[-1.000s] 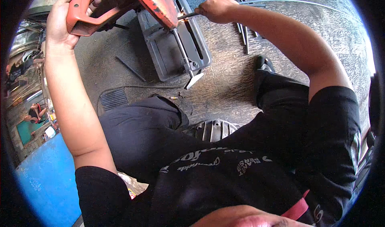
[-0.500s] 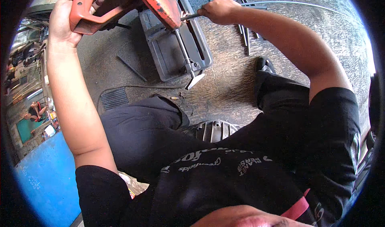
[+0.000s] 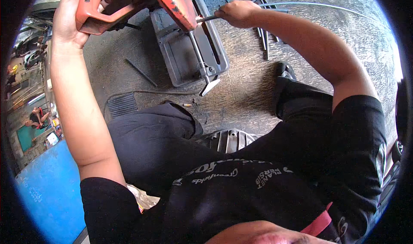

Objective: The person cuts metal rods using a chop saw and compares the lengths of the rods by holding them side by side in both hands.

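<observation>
Nearest, the person's bent knees in black trousers crowd the low seat, a ribbed grey metal casting (image 3: 230, 140) showing between them on the rough concrete floor (image 3: 241, 97). Open floor lies to the right of the grey metal saw base (image 3: 180, 56). The left hand (image 3: 69, 18) is wrapped tight round the orange saw handle (image 3: 92, 11) above the base. The right hand (image 3: 234, 13) is closed on a thin steel rod (image 3: 206, 18), its tip under the orange blade guard (image 3: 174, 3). Beyond, what look like loose steel rods (image 3: 263, 33) lie scattered.
</observation>
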